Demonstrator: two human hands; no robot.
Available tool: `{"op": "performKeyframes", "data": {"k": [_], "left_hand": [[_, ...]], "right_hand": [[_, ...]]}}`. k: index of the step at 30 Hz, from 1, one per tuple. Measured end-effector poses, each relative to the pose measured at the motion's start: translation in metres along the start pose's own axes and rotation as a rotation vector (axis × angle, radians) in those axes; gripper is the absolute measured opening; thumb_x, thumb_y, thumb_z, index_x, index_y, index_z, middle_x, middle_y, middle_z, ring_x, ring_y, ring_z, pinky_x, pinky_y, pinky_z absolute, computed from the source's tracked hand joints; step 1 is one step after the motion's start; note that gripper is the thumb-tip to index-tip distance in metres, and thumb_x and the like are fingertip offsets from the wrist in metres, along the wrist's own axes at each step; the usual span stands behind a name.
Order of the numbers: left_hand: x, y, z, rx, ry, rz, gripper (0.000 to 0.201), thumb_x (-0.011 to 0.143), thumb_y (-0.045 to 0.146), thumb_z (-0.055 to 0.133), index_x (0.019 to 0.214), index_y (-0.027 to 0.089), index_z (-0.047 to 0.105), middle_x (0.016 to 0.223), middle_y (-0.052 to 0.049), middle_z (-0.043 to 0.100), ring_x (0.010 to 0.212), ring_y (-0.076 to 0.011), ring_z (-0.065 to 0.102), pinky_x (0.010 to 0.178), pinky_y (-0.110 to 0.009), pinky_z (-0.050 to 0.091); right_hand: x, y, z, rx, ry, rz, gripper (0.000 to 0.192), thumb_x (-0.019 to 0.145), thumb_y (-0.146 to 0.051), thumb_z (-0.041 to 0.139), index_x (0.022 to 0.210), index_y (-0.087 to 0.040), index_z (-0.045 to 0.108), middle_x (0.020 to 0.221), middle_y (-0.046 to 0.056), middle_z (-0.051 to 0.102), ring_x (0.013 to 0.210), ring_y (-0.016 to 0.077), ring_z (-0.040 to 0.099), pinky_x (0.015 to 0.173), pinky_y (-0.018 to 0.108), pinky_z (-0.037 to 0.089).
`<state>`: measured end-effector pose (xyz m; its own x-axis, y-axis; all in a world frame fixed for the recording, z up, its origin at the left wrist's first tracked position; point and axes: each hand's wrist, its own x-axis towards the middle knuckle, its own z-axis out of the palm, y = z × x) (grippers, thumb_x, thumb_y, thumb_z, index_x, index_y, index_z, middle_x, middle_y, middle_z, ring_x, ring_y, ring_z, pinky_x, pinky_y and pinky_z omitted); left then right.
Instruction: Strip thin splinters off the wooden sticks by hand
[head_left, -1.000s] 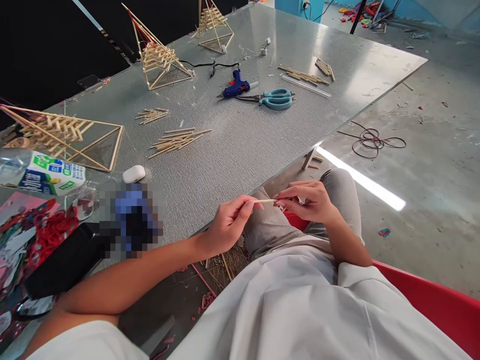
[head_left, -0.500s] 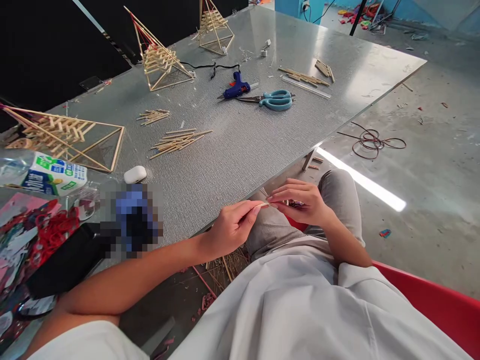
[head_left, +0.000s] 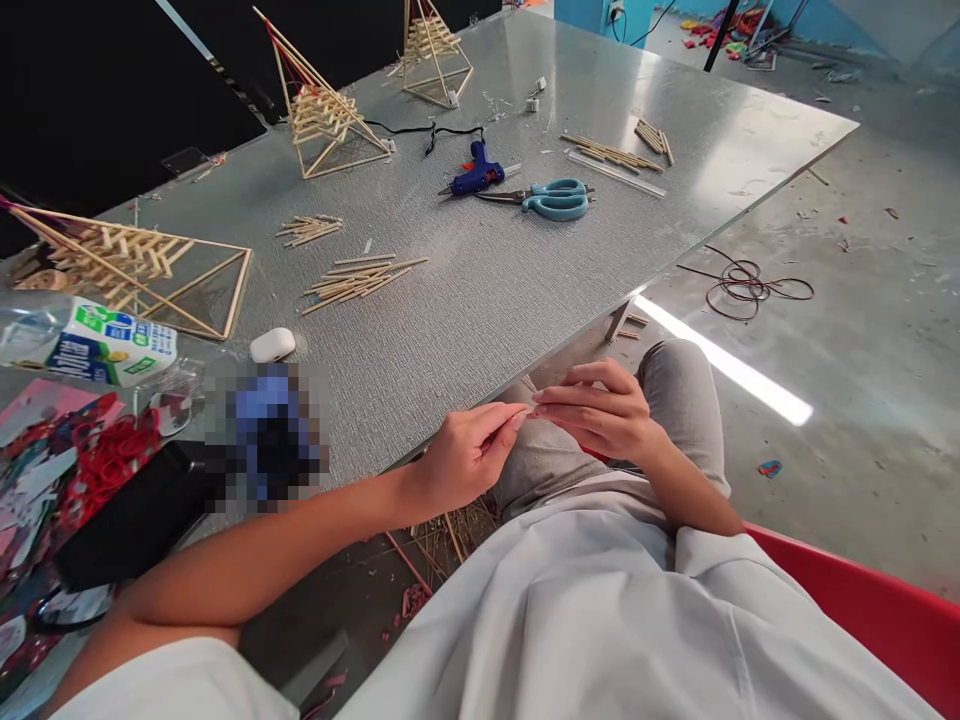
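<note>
Above my lap, just off the table's edge, my left hand (head_left: 474, 448) is closed in a pinch on a thin pale wooden stick (head_left: 528, 412). Only a short bit of the stick shows; the fingers cover the rest. My right hand (head_left: 602, 408) meets it from the other side, thumb and fingertips pressed together around the same stick. A few thin pale strands or tips (head_left: 529, 382) poke up behind the right fingertips, too small to make out.
On the grey table (head_left: 480, 310) lie loose sticks (head_left: 364, 280), a blue glue gun (head_left: 477, 172), scissors (head_left: 556, 199) and a white case (head_left: 272, 345). Several stick frames (head_left: 326, 120) stand along the back and left. A plastic bottle (head_left: 112, 340) and scraps crowd the left.
My fingertips have come closer together, so less of the stick shows between them. The right fingers have shifted slightly. The view has moved a little.
</note>
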<state>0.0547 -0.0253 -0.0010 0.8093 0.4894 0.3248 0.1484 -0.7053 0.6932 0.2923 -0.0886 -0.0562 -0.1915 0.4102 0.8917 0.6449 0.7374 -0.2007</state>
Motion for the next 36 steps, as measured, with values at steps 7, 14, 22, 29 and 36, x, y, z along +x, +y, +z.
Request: {"op": "performKeyframes", "data": {"k": [7,14,22,29,36], "left_hand": [[0.001,-0.004,0.002,0.025,0.016,-0.019,0.029,0.113,0.02,0.051,0.121,0.011,0.077,0.098,-0.011,0.083,0.086,-0.0182,0.077,0.08,-0.027,0.062],[-0.002,-0.011,0.006,0.086,0.009,0.021,0.029,0.111,0.019,0.051,0.116,0.012,0.079,0.089,-0.009,0.079,0.078,-0.0177,0.073,0.074,-0.027,0.059],[0.003,-0.003,0.003,-0.189,-0.054,-0.23,0.034,0.112,0.031,0.053,0.116,0.011,0.081,0.088,-0.008,0.079,0.072,-0.0164,0.066,0.068,-0.026,0.054],[0.009,0.006,-0.005,-0.272,-0.049,-0.302,0.044,0.112,0.041,0.054,0.118,0.009,0.083,0.076,-0.005,0.075,0.057,-0.0111,0.049,0.051,-0.022,0.038],[0.031,0.014,-0.049,0.07,0.074,-0.098,0.029,0.105,0.027,0.064,0.115,0.015,0.088,0.09,-0.008,0.086,0.064,-0.0125,0.066,0.061,-0.023,0.051]], "right_hand": [[0.013,-0.004,-0.005,0.136,-0.017,0.106,0.037,0.097,-0.016,0.081,0.131,-0.032,0.078,0.109,0.001,0.088,0.096,0.0207,0.075,0.089,0.039,0.065],[0.013,-0.004,0.002,0.12,-0.095,0.129,0.028,0.102,-0.017,0.074,0.127,-0.028,0.078,0.112,0.004,0.087,0.097,0.0227,0.077,0.088,0.042,0.066],[0.006,-0.003,0.001,-0.108,-0.054,-0.1,0.025,0.098,-0.01,0.078,0.12,-0.022,0.079,0.111,0.005,0.087,0.1,0.0217,0.073,0.075,0.036,0.057],[0.007,0.002,-0.006,-0.15,0.025,-0.041,0.017,0.1,-0.014,0.077,0.112,-0.027,0.077,0.1,0.001,0.087,0.09,0.0203,0.071,0.076,0.035,0.057],[0.004,0.018,-0.026,-0.027,0.14,0.081,0.019,0.095,-0.017,0.083,0.093,-0.026,0.067,0.08,-0.001,0.082,0.075,0.0188,0.069,0.07,0.033,0.055]]}}
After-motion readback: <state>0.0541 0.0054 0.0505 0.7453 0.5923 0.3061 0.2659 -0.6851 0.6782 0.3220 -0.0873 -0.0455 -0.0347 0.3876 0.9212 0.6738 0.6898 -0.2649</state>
